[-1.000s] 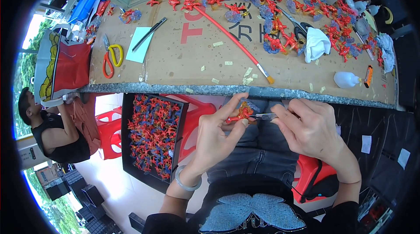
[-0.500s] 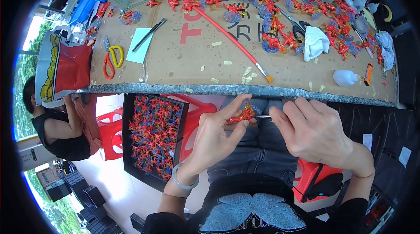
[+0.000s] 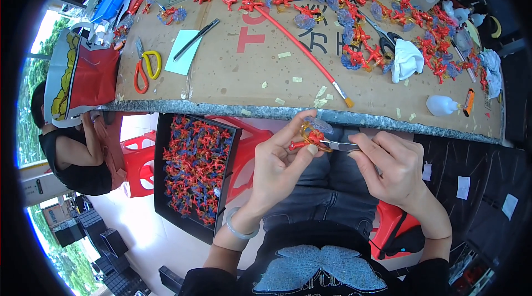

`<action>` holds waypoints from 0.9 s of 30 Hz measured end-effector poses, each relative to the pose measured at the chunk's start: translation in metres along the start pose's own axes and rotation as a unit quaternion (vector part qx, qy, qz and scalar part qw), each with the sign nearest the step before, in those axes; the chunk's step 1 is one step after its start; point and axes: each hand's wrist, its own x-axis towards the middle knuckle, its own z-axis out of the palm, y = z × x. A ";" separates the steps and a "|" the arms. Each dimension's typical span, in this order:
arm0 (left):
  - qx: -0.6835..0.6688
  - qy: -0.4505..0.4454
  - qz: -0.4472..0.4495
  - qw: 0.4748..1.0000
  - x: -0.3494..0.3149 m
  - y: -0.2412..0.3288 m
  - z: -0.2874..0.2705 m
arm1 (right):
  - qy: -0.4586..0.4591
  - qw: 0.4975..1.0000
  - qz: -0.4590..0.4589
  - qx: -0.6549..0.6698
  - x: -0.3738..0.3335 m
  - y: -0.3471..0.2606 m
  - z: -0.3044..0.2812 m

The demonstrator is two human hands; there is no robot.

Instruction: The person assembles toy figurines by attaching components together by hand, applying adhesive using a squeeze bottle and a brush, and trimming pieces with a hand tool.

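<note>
Just off the table's front edge, above my lap, my left hand (image 3: 281, 162) pinches a small toy figure (image 3: 313, 134), red with clear blue and yellow parts, between thumb and fingers. My right hand (image 3: 388, 164) grips a thin craft knife (image 3: 341, 145) with a silvery handle. The knife's tip points left and meets the figure's red part near my left thumb; whether it cuts in, I cannot tell. Many like figures (image 3: 354, 52) lie heaped across the back and right of the table.
Cardboard covers the table (image 3: 221, 83). On it lie a red paintbrush (image 3: 305, 47), scissors (image 3: 147, 66), a black pen (image 3: 195, 38), a white cloth (image 3: 407, 60) and a squeeze bottle (image 3: 441, 105). Left of my knees stands a black tray (image 3: 162, 196) of figures. A person (image 3: 75, 152) sits at the far left.
My right hand has drawn back and lowered a little, and more of the knife shows. The figure has turned in my left hand. The view has shifted slightly.
</note>
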 end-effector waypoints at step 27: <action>0.092 0.045 0.107 0.989 -0.001 -0.003 0.010 | -0.047 0.982 0.117 0.143 0.002 -0.003 -0.003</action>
